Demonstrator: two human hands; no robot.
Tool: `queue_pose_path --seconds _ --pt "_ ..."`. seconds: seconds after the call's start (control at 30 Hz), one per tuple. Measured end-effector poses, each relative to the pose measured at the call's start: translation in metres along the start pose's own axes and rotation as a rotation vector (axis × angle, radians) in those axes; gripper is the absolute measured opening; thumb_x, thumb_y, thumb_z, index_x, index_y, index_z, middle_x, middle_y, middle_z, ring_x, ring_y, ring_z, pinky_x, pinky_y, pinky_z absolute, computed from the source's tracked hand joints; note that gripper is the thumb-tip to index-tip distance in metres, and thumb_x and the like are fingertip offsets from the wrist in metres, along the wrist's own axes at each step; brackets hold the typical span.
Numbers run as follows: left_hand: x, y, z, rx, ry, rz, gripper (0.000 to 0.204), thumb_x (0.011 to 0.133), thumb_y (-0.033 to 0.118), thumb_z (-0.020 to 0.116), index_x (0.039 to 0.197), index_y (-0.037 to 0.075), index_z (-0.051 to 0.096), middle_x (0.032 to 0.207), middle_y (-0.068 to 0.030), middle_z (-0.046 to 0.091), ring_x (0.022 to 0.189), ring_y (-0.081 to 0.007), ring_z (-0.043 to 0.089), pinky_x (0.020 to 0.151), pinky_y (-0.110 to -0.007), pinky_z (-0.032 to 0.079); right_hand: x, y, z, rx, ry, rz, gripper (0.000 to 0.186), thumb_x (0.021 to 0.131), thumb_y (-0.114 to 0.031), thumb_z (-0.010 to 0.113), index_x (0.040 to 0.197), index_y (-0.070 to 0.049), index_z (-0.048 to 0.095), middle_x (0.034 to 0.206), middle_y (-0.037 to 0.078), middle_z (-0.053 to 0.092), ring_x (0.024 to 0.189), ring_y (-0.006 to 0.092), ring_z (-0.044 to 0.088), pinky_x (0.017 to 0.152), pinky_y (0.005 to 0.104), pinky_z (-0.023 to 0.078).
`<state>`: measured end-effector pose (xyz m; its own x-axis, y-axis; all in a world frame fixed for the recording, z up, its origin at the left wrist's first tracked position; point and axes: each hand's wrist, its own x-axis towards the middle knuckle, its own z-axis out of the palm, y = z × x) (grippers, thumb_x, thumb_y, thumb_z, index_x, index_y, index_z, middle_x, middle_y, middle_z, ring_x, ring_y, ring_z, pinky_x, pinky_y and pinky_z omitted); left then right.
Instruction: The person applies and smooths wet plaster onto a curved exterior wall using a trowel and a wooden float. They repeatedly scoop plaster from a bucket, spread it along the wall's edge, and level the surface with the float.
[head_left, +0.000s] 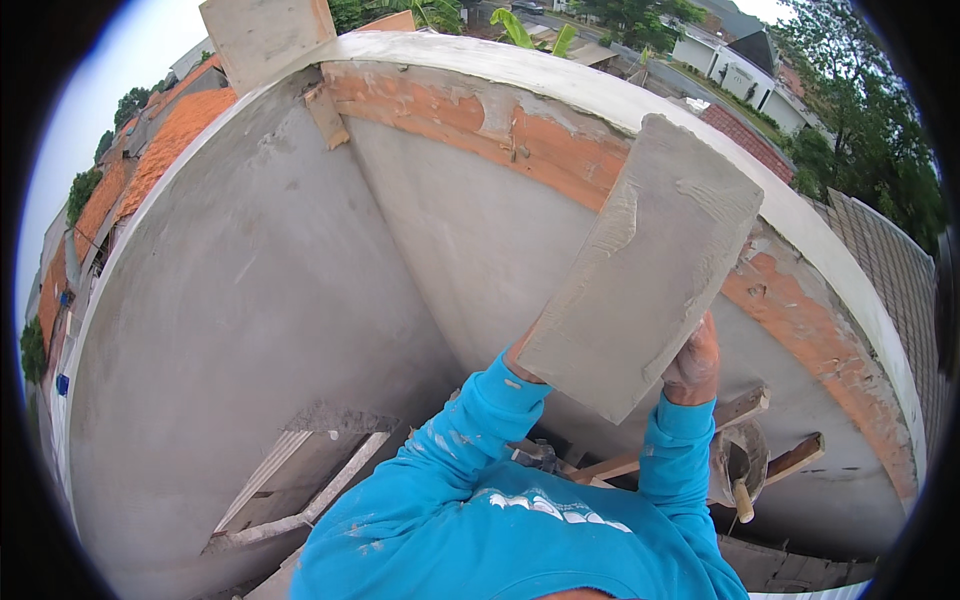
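Note:
A long rectangular board [645,265], smeared with grey mortar, is held up tilted in front of me. My right hand [690,365] is curled at the board's lower right edge, dusted with pale material. My left hand [525,365] is at the lower left edge; its fingers are hidden behind the board. The board's top end overlaps a curved wall band [500,130] of exposed orange brick and rough mortar under a white rim. Below my right hand, a round container [730,460] with a wooden-handled tool [742,495] sits among timber pieces [795,460].
Grey plastered walls [200,350] meet in a corner ahead, with an opening [295,470] at lower left. A square board [265,40] and wooden block [325,115] are at the top left. Beyond the high rim lie tiled roofs [170,150], trees and a street.

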<state>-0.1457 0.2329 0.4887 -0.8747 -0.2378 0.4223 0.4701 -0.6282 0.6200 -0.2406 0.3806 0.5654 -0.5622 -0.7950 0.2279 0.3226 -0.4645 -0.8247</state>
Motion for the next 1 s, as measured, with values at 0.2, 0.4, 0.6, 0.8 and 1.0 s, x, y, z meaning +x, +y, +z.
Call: queue_pose_path --seconds 0.2,0.4,0.6,0.8,1.0 --pt "-0.014 0.057 -0.033 0.069 0.027 -0.127 0.060 0.102 0.026 0.053 0.152 0.005 0.029 0.150 -0.0122 0.040 0.135 -0.0218 0.043 0.109 -0.038 0.041 0.030 0.025 0.041 -0.112 0.154 0.085 0.064 0.082 -0.017 0.063 0.139 0.001 0.043 0.123 0.011 0.057 0.108 0.0215 0.059 0.087 0.0329 0.051" --pt "0.005 0.109 -0.016 0.280 0.067 -0.020 0.056 0.101 0.035 0.054 0.144 0.002 0.041 0.136 -0.0122 0.053 0.123 -0.0198 0.052 0.103 -0.036 0.047 0.050 0.012 0.063 -0.141 0.202 -0.022 0.062 0.084 -0.022 0.064 0.138 0.002 0.046 0.121 0.011 0.060 0.103 0.0203 0.062 0.086 0.0310 0.051" --pt "0.026 0.166 -0.082 0.212 0.051 -0.170 0.055 0.099 0.046 0.053 0.119 -0.004 0.062 0.103 -0.0122 0.063 0.098 -0.0204 0.064 0.083 -0.037 0.060 0.089 -0.070 0.126 -0.542 -0.030 -0.260 0.061 0.087 -0.030 0.065 0.136 0.003 0.049 0.119 0.012 0.062 0.104 0.0199 0.063 0.088 0.0307 0.050" --pt "0.002 0.264 -0.155 0.722 0.582 0.286 0.046 0.100 0.037 0.056 0.116 -0.005 0.064 0.097 -0.0115 0.064 0.093 -0.0203 0.064 0.086 -0.038 0.059 0.178 -0.153 0.177 -1.149 -0.213 -0.462 0.063 0.089 -0.038 0.066 0.134 0.004 0.052 0.117 0.013 0.064 0.104 0.0195 0.063 0.091 0.0305 0.049" --pt "-0.019 0.426 -0.192 1.347 1.063 1.050 0.045 0.101 0.035 0.056 0.122 -0.003 0.063 0.117 -0.0151 0.067 0.113 -0.0225 0.063 0.100 -0.034 0.050 0.358 -0.098 0.161 -1.763 -0.373 -0.289 0.061 0.090 -0.043 0.064 0.133 -0.001 0.058 0.117 0.014 0.066 0.104 0.0222 0.062 0.095 0.0333 0.047"
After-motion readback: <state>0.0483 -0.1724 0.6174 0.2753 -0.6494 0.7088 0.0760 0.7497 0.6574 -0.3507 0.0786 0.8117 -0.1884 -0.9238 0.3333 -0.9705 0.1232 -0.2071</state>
